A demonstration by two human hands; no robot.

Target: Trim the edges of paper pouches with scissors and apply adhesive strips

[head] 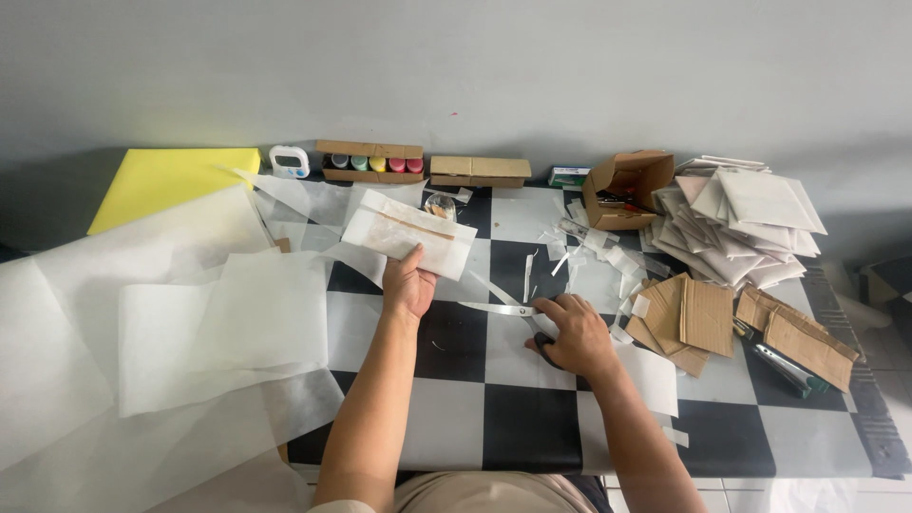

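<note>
My left hand [408,283] holds up a white wrapped packet [408,231] with a brown strip showing through, lifted a little above the black-and-white checkered table [513,418]. My right hand [573,334] rests on the table with its fingers around the dark handles of a pair of scissors [503,309], whose metal blades lie flat and point left toward my left hand. Thin white paper offcuts [528,274] lie just beyond the blades.
Large translucent white sheets [190,323] cover the left side. Brown cardboard pieces [698,318], a stack of white wrapped packets [741,214] and a small open carton [627,185] sit at the right. A box of coloured bottles [372,163], a white timer [290,161] and a yellow sheet [171,180] line the back wall.
</note>
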